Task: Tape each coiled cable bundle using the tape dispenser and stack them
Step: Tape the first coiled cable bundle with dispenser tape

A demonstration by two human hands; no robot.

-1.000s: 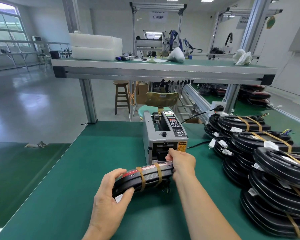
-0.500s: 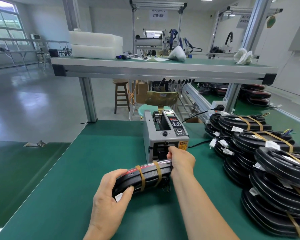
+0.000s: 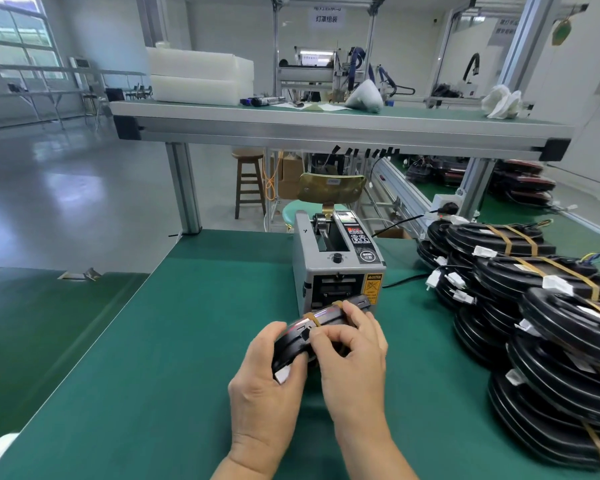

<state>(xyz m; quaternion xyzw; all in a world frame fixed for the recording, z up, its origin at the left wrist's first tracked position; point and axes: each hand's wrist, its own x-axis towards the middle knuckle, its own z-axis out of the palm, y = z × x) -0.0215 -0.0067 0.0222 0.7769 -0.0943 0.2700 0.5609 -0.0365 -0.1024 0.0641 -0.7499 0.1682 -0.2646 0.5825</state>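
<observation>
Wrapping a tape strip (image 3: 314, 319) round my cable bundle (image 3: 329, 315), mid-frame just in front of the tape dispenser (image 3: 336, 268) | left hand (image 3: 267, 386) grips bundle, right hand (image 3: 354, 351) pinches strip | tip imo: pull snug, smooth ends flat

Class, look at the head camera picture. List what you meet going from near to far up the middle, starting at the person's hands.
Left hand and right hand gripping the coiled cable bundle → tape dispenser → gold-backed chair → upper shelf → white cone.
</observation>
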